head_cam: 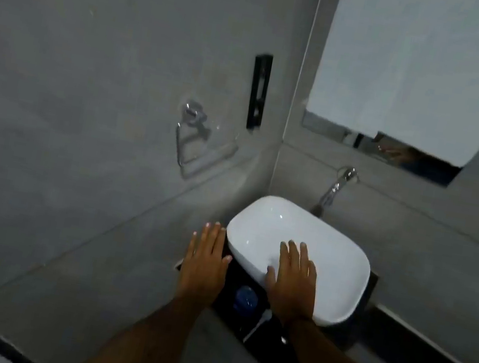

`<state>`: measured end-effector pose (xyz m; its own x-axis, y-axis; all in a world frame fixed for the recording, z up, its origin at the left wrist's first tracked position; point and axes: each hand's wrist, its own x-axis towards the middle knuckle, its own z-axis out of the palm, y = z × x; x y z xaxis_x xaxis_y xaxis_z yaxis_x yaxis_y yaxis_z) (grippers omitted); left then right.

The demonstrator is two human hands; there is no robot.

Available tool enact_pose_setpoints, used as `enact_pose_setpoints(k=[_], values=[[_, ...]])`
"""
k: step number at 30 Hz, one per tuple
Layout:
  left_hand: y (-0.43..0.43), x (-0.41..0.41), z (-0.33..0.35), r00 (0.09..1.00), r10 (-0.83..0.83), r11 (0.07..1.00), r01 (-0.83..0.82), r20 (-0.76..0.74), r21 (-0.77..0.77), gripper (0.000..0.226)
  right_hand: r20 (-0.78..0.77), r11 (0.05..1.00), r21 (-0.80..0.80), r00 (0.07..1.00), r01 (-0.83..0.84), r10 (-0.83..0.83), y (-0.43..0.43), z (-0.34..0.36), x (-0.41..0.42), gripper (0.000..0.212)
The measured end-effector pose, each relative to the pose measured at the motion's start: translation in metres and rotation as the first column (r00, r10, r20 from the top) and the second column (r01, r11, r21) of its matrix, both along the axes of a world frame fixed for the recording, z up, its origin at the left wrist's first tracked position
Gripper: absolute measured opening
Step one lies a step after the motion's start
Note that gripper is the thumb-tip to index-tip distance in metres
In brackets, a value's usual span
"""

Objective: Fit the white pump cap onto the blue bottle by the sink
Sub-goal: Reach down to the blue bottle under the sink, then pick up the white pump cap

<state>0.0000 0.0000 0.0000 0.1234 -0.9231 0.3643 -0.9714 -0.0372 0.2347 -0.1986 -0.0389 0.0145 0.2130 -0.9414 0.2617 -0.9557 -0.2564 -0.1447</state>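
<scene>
A blue bottle [246, 298] stands on the dark counter [236, 276] just left of the white sink [336, 261], seen from above. The white pump cap [259, 322] lies on the counter right beside the bottle, its thin tube pointing toward me. My left hand [206, 263] is held flat, palm down, fingers spread, to the left of the bottle and holds nothing. My right hand [295, 277] hovers flat over the sink's near rim, to the right of the bottle, also holding nothing. Both hands are above the bottle's level and apart from it.
A chrome tap [333, 190] comes out of the grey wall behind the sink. A mirror [407, 82] hangs above it. On the left wall are a chrome towel ring [190, 135] and a black vertical fitting [258, 91].
</scene>
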Motion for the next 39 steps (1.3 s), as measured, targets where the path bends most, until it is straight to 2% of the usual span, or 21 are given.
enact_pose_setpoints(k=[2,5,7,9,13,16,18,21,26,29,31,32,34,36,39], values=[[0.000,-0.007,-0.028,0.999,-0.022,0.995,0.026,-0.042,0.093,0.062,0.077,0.998,0.052,0.996,0.034,-0.038,0.009,-0.028,-0.004,0.062],[0.006,-0.021,-0.081,0.993,-0.079,0.971,0.096,-0.087,0.217,0.068,0.037,0.961,0.237,0.987,0.141,-0.154,0.032,-0.076,-0.015,0.047],[0.005,-0.026,-0.104,0.986,-0.122,0.955,0.148,-0.111,0.257,0.075,-0.001,0.917,0.351,0.980,0.187,-0.200,0.039,-0.098,-0.020,0.038],[-0.001,-0.029,-0.121,0.979,-0.154,0.941,0.188,-0.137,0.281,0.083,0.031,0.833,0.502,0.957,0.234,-0.288,0.037,-0.113,-0.018,0.033],[-0.019,-0.028,-0.145,0.962,-0.135,0.925,0.208,-0.238,0.318,0.097,0.186,0.647,0.693,0.789,0.318,-0.586,0.018,-0.127,-0.004,0.029],[-0.029,-0.028,-0.156,0.944,-0.118,0.935,0.210,-0.308,0.285,0.102,0.206,0.523,0.766,0.628,0.373,-0.750,-0.005,-0.135,0.008,0.045],[-0.034,-0.028,-0.163,0.928,-0.131,0.937,0.232,-0.350,0.262,0.101,0.204,0.479,0.775,0.556,0.412,-0.806,-0.019,-0.143,0.015,0.056],[-0.039,-0.029,-0.168,0.908,-0.147,0.937,0.255,-0.391,0.240,0.097,0.186,0.453,0.766,0.518,0.456,-0.835,-0.033,-0.153,0.024,0.051],[-0.047,-0.029,-0.173,0.883,-0.148,0.938,0.268,-0.445,0.220,0.089,0.193,0.478,0.765,0.556,0.431,-0.809,-0.036,-0.158,0.025,0.025],[-0.047,-0.025,-0.177,0.879,-0.155,0.932,0.281,-0.451,0.227,0.088,0.249,0.581,0.721,0.642,0.377,-0.725,-0.017,-0.143,0.018,0.013],[-0.046,-0.025,-0.180,0.871,-0.155,0.929,0.289,-0.466,0.230,0.088,0.346,0.683,0.619,0.647,0.387,-0.679,0.001,-0.126,0.010,0.009],[-0.045,-0.025,-0.181,0.866,-0.152,0.930,0.289,-0.477,0.227,0.088,0.439,0.728,0.563,0.605,0.392,-0.665,0.009,-0.116,0.008,0.013],[-0.045,-0.026,-0.181,0.854,-0.141,0.934,0.283,-0.500,0.220,0.086,0.666,0.802,0.485,0.446,0.350,-0.598,0.018,-0.090,0.011,0.008],[-0.045,-0.026,-0.180,0.848,-0.140,0.937,0.281,-0.511,0.210,0.085,0.813,0.868,0.404,0.321,0.290,-0.485,0.018,-0.064,0.023,0.014],[-0.045,-0.026,-0.177,0.847,-0.142,0.938,0.280,-0.512,0.203,0.085,0.910,0.935,0.271,0.257,0.227,-0.326,0.012,-0.042,0.043,0.033]])
